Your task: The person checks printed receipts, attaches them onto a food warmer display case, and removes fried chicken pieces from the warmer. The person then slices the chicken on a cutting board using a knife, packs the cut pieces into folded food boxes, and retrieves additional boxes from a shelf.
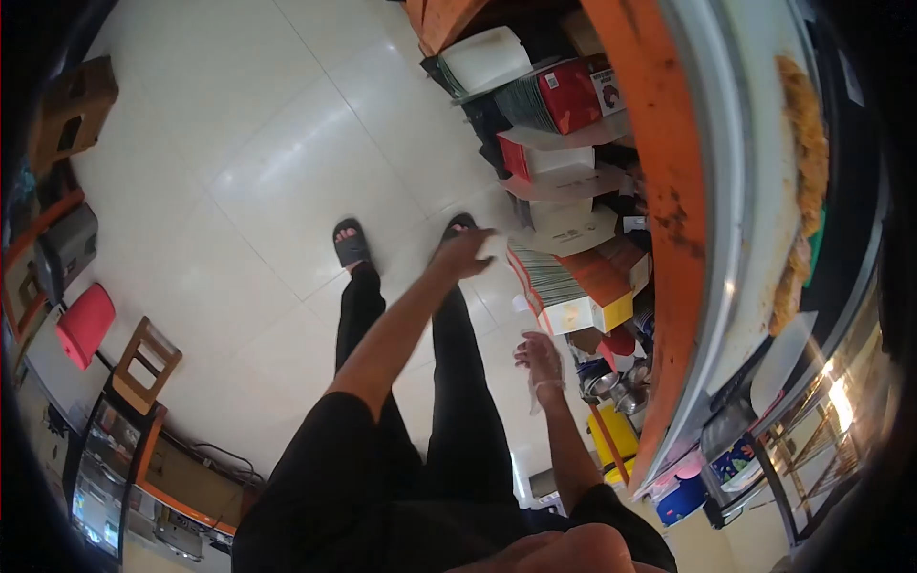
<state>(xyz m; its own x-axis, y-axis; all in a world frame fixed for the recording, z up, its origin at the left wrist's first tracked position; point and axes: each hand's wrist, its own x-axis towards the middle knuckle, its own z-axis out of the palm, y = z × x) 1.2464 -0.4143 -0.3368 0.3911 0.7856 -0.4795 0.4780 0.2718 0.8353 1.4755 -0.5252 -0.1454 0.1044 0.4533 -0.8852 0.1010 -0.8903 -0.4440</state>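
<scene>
My left hand (465, 255) reaches out over my foot, beside the stacks of folded cartons on the shelf. Its fingers are apart and hold nothing that I can see. Just beyond its fingertips lies a stack of flat cartons (546, 286) with a red edge. My right hand (541, 358) is lower and to the right, in a clear thin plastic glove that hangs loose at the wrist. Its fingers are partly bent and apart, near the yellow and white end of that stack, with no object visible in them.
An orange-edged counter (673, 191) curves along the right, with breaded food (802, 191) on top. Under it are a red box (571, 95), metal bowls (626, 393) and a yellow container (616, 435). A brown stool (145, 365) and a red seat (86, 326) stand at left.
</scene>
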